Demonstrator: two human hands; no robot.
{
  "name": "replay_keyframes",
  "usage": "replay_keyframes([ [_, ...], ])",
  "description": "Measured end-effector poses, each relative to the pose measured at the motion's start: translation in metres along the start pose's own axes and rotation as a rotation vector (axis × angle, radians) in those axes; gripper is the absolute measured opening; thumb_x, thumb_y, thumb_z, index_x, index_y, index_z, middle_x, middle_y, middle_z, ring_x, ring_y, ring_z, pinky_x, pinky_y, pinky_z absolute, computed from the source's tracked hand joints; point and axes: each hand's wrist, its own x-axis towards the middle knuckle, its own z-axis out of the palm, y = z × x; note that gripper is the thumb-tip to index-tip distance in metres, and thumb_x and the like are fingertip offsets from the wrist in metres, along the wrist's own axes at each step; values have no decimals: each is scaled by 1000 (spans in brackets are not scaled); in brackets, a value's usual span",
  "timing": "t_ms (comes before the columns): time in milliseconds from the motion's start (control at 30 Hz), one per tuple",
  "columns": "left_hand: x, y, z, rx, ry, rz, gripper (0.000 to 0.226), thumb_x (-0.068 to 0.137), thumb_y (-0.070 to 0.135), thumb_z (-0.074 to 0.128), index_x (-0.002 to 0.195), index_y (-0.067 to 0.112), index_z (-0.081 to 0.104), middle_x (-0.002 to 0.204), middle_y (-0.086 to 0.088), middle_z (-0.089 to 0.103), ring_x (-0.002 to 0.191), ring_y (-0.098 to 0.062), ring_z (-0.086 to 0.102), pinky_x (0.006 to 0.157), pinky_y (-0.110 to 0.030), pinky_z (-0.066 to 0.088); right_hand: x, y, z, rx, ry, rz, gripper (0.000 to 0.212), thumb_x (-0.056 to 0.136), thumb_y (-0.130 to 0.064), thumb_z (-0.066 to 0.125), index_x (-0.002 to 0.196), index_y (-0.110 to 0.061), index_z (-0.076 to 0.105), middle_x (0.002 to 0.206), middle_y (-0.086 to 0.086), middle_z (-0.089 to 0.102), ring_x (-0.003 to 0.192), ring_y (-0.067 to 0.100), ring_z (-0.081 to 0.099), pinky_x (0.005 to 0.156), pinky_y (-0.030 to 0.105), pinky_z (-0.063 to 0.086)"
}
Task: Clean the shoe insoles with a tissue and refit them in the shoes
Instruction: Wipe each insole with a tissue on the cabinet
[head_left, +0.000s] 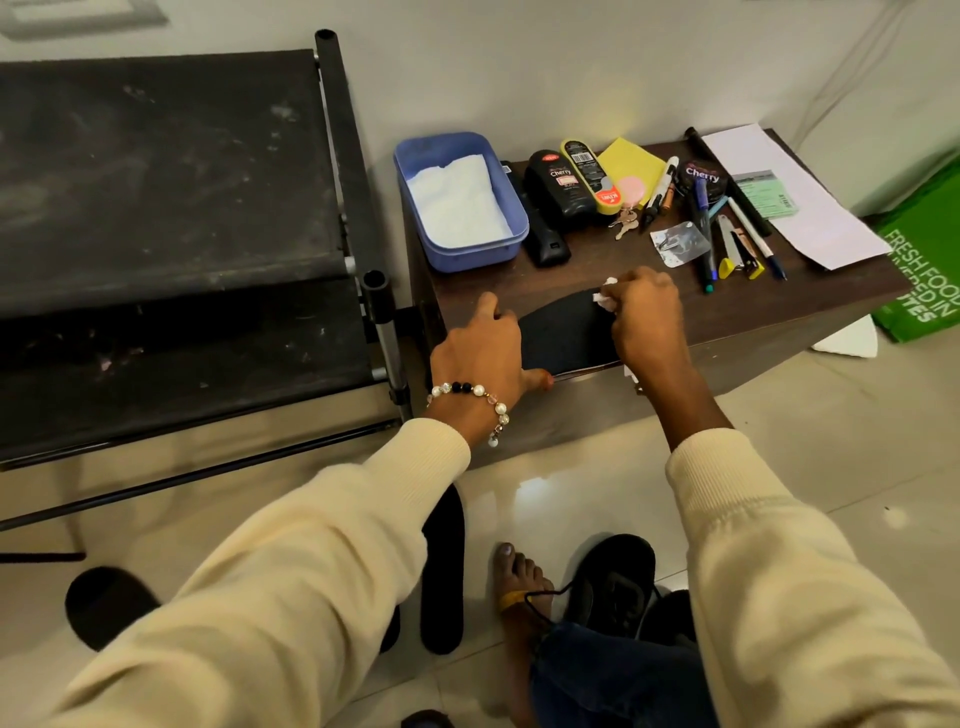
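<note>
Wiping is under way, by my reading: one black insole (563, 332) lies at the desk (779, 301) front edge, the left hand (480, 353) gripping its end and the right hand (647, 317) pinching a white tissue (605, 299) onto it. A second insole (441, 566) lies on the floor, so its cleaning may remain; refitting is not yet done. One shoe (610, 587) shows clearly, a second perhaps beside it. One blue tub (457, 200) holds more tissue.

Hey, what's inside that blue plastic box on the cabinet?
The blue box holds white tissue paper, spread over nearly its whole floor. Whether anything lies beneath the tissue cannot be seen, since the paper covers it.
</note>
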Motion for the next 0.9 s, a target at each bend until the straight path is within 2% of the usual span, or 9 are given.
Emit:
replay_keyframes([
  [100, 0, 0, 0, -6, 4, -1, 73, 71, 61, 72, 125, 16, 54, 131, -2, 39, 86, -27, 58, 61, -32, 43, 0, -9, 0, 7, -39, -22, 37, 86, 0, 59, 123, -6, 59, 126, 15, 51, 114, 30, 46, 91, 33, 42],
  [267, 0, -1, 1, -10, 9, -8, 70, 71, 59, 74, 123, 16, 54, 129, -2, 38, 86, -28, 59, 60, -33, 42, 2, -25, 0, -29, -118, -246, 44, 88, 1, 56, 130, -9, 56, 132, 12, 49, 120, 31, 41, 98, 36, 39],
  [467, -1, 0, 1, -9, 7, 0, 75, 71, 62, 72, 127, 16, 53, 132, -2, 39, 87, -26, 58, 61, -32, 42, -4, 1, -4, 29, -53, -48, 40, 86, 2, 58, 123, -11, 62, 126, 12, 53, 117, 29, 47, 95, 33, 40],
  [600, -1, 0, 0, -10, -1, -2, 74, 71, 61, 72, 126, 15, 53, 132, -2, 38, 87, -27, 58, 60, -33, 43, -20, -1, -16, -31, -199, -268, 37, 91, -7, 56, 127, -13, 59, 131, 11, 52, 121, 29, 46, 101, 33, 38],
  [667, -1, 0, -1, -9, -6, -5, 75, 71, 61, 72, 127, 15, 53, 133, -3, 37, 88, -28, 59, 60, -33, 41, -29, 8, -21, 14, -204, -332, 32, 91, -8, 56, 122, -11, 63, 128, 11, 56, 119, 28, 50, 99, 31, 35],
  [733, -2, 1, -2, -8, -11, -5, 76, 71, 61, 72, 127, 15, 52, 135, -3, 37, 91, -28, 59, 61, -33, 41, -35, 22, -24, 54, -153, -289, 28, 90, -7, 58, 117, -9, 66, 123, 14, 60, 115, 30, 53, 98, 32, 36],
  [833, -3, 1, -2, -6, -18, -2, 77, 71, 62, 72, 128, 14, 52, 137, -4, 36, 93, -29, 60, 62, -32, 41, -34, 33, -22, 96, -96, -114, 25, 90, -6, 57, 113, -8, 68, 119, 16, 62, 112, 33, 55, 94, 30, 37],
  [900, -2, 1, -2, -4, -16, -3, 77, 71, 62, 72, 128, 14, 52, 137, -4, 36, 94, -29, 60, 62, -33, 41, -32, 32, -22, 75, -139, -82, 27, 91, -8, 56, 116, -9, 67, 121, 15, 60, 114, 32, 54, 96, 29, 37],
])
